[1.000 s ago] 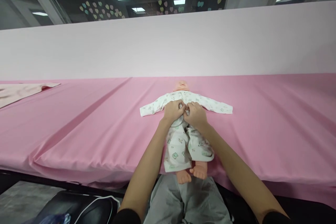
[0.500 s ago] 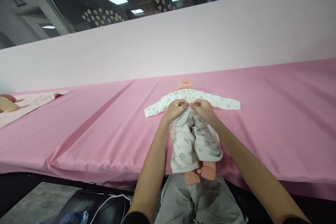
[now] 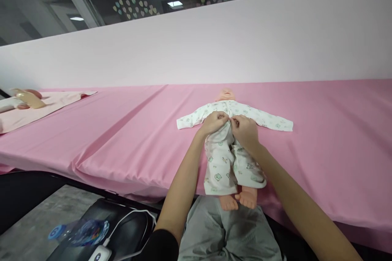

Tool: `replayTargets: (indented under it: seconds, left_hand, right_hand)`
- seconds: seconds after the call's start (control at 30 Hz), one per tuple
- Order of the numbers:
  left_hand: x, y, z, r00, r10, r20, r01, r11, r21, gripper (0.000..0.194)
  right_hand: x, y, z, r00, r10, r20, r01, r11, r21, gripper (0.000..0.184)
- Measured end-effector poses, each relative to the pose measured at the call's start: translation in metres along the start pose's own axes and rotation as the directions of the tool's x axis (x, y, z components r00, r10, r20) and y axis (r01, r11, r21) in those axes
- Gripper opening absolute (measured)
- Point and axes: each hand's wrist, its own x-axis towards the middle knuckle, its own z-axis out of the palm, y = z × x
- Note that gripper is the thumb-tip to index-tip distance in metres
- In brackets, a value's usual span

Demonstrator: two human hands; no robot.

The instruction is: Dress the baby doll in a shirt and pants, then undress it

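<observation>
A baby doll (image 3: 226, 94) lies on its back on the pink-covered table (image 3: 137, 142), feet toward me. It wears white printed baby clothes (image 3: 219, 171) with long sleeves spread to both sides and loose trouser legs. My left hand (image 3: 215, 122) pinches the front of the clothes at the doll's middle. Right beside it, my right hand (image 3: 245, 130) pinches the same fabric, and the fingertips of both hands nearly meet. Whatever fastening may be between the fingers is too small to make out. Bare doll feet (image 3: 237, 200) stick out from the trouser legs.
At the far left, a partly visible second doll (image 3: 29, 98) lies on a pale pink cloth (image 3: 67, 98). A white wall (image 3: 183, 53) stands behind the table. Lower left, a black chair (image 3: 122, 216) holds a plastic bottle (image 3: 82, 230) and a white device with a cable (image 3: 101, 253).
The camera view has shifted left and down, showing more of the chair and the far-left doll. Both hands stay at the doll's middle; my right hand has turned slightly, its back more toward me.
</observation>
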Motion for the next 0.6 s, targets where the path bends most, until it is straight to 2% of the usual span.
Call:
replayTargets:
  seconds: [0.1,0.3,0.37,0.5,0.6]
  left_hand:
    - [0.002,-0.005,-0.003,0.999,0.043,0.029,-0.041,0.996,-0.079,0.024]
    - [-0.001,-0.006,-0.011,0.978,0.139,0.157,-0.119,0.984,-0.133,0.02]
    - [-0.003,-0.004,-0.01,0.979,0.155,0.13,-0.146,0.986,-0.074,0.022]
    - [-0.007,0.003,-0.003,0.992,0.119,0.03,-0.122,0.985,0.125,0.027]
    - [-0.007,0.005,-0.002,0.993,0.116,0.029,-0.119,0.989,0.09,0.023]
  right_hand:
    - [-0.003,-0.001,0.0,0.999,-0.033,-0.027,0.033,0.999,-0.005,0.027]
    - [-0.003,0.0,0.003,0.998,-0.007,-0.057,0.009,0.999,0.032,0.031]
    - [-0.002,0.002,0.004,0.999,0.02,-0.047,-0.018,0.999,0.043,0.031]
    - [-0.001,0.006,0.006,0.994,0.109,-0.008,-0.108,0.99,0.093,0.026]
    - [-0.002,0.005,0.006,0.989,0.149,0.004,-0.148,0.977,0.153,0.018]
